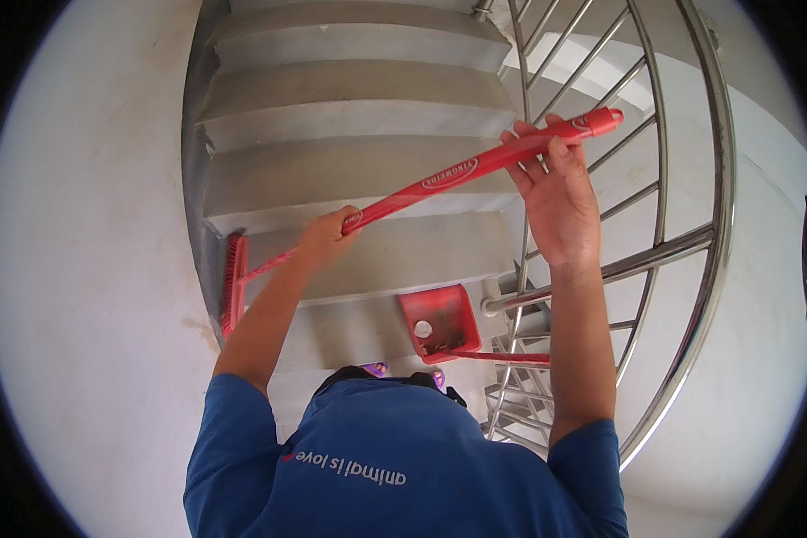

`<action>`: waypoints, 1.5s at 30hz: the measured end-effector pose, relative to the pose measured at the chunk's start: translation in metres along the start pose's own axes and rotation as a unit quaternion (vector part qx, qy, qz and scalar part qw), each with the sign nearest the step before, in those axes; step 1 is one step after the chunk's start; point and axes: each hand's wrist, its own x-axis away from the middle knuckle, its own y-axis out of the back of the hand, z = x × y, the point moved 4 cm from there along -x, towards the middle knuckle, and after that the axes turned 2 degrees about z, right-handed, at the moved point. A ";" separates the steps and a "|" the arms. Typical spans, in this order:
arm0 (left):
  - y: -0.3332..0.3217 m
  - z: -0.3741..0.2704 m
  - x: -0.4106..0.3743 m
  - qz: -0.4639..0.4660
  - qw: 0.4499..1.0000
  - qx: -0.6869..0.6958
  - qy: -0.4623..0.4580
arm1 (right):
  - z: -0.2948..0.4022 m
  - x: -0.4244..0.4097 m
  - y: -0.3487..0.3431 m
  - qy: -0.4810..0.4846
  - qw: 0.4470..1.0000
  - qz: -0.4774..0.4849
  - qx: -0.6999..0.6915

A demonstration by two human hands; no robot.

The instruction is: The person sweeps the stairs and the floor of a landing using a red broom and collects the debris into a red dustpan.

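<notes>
My left hand (327, 239) is closed around the middle of the red handle of a broom (448, 173). The broom's head, with dark red bristles, is at the left wall beside a stair. Near the handle's upper end, my right hand (557, 185) has its palm up and fingers partly spread, with the handle lying between thumb and fingers. Below, a red dustpan (472, 316) rests on a lower step close to my feet. It holds dark debris and a round whitish thing (423, 329). The dustpan's red handle (511, 357) reaches right, partly behind my right forearm.
Grey concrete stairs (363, 161) rise ahead of me. A white wall (94, 235) borders them on the left. A curved stainless steel railing (723, 202) with slanted bars runs along the right side, with more railing and stairs visible below.
</notes>
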 end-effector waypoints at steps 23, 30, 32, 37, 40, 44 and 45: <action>-0.172 -0.209 0.021 0.218 0.908 0.161 -0.321 | 0.178 0.201 0.088 0.236 0.867 -0.285 0.336; -0.212 -0.265 0.062 0.304 0.835 0.243 -0.388 | 0.224 0.263 0.056 0.349 0.801 -0.308 0.377; -0.224 -0.271 0.077 0.347 0.819 0.254 -0.379 | 0.234 0.274 0.046 0.361 0.825 -0.268 0.341; -0.204 -0.291 0.103 0.336 0.775 0.256 -0.471 | 0.256 0.301 0.013 0.359 0.863 -0.119 0.335; -0.192 -0.299 0.098 0.334 0.776 0.238 -0.479 | 0.256 0.305 0.001 0.378 0.851 -0.155 0.329; -0.191 -0.300 0.062 0.302 0.814 0.193 -0.457 | 0.239 0.313 0.013 0.381 0.840 -0.216 0.320; -0.196 -0.298 0.050 0.287 0.825 0.191 -0.448 | 0.226 0.311 0.018 0.392 0.829 -0.242 0.318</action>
